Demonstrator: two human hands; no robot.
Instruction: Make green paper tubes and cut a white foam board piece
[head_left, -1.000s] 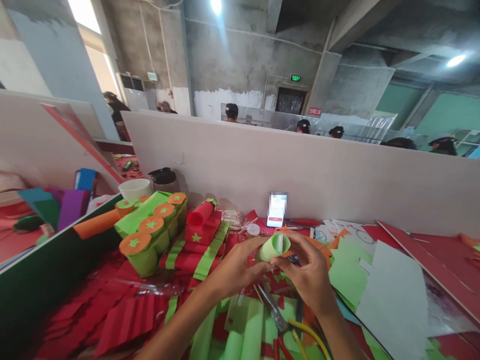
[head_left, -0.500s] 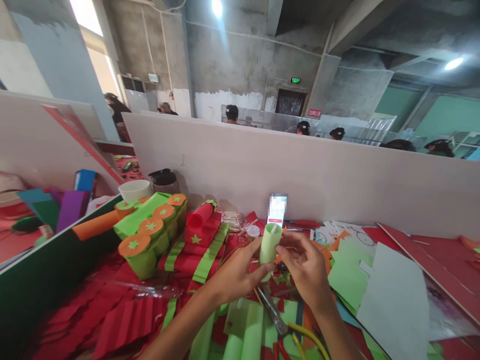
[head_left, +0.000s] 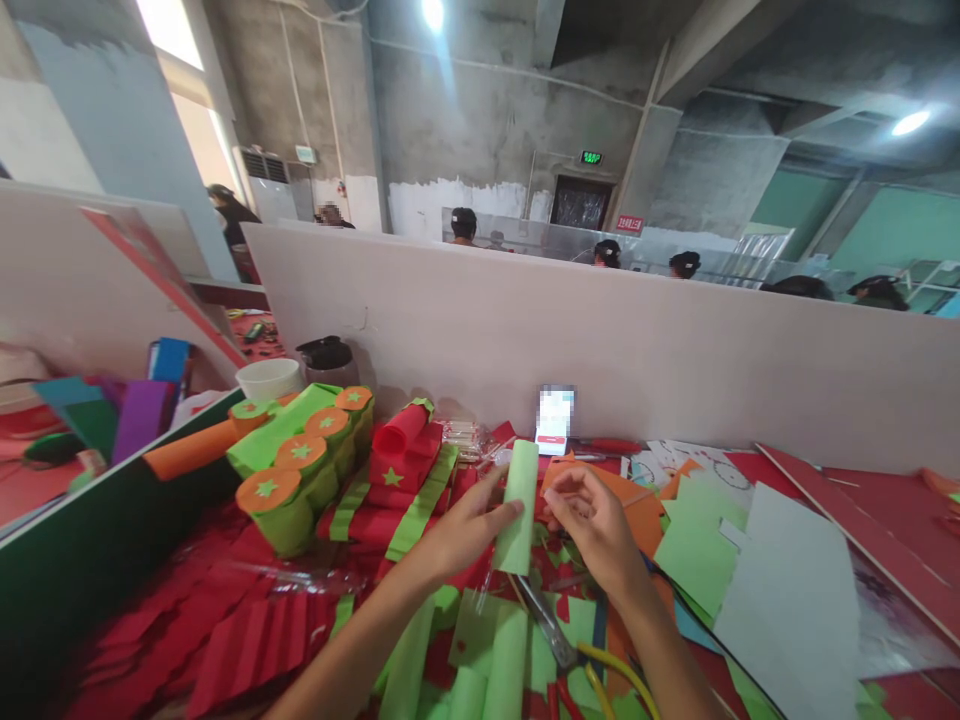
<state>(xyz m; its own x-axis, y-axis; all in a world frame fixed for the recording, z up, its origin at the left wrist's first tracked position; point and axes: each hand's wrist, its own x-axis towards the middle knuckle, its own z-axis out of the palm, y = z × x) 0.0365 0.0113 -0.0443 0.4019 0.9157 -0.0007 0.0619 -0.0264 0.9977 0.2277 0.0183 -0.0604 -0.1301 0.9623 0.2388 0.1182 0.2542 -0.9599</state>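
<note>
A light green paper tube (head_left: 517, 510) stands tilted in front of me, gripped by my left hand (head_left: 471, 525) with the thumb across its side. Just right of the tube is my right hand (head_left: 589, 512), its fingers curled and thumb and fingertips close together; whether something small is between them I cannot make out. Below the hands lie pliers (head_left: 551, 630) with yellow handles. More light green paper rolls (head_left: 507, 660) rest nearest me. A phone (head_left: 555, 415) with a lit screen leans against the partition behind the tube.
Green paper cylinders with orange star tops (head_left: 301, 452) and a red paper model (head_left: 405, 470) stand at left. Folded red paper (head_left: 247, 650) lies in front of them. Green and white sheets (head_left: 787, 590) cover the right side. A white partition (head_left: 600, 340) runs along the back.
The tube has turned from showing its open top to showing its long side, and shifted slightly left. My right hand has come away from it.
</note>
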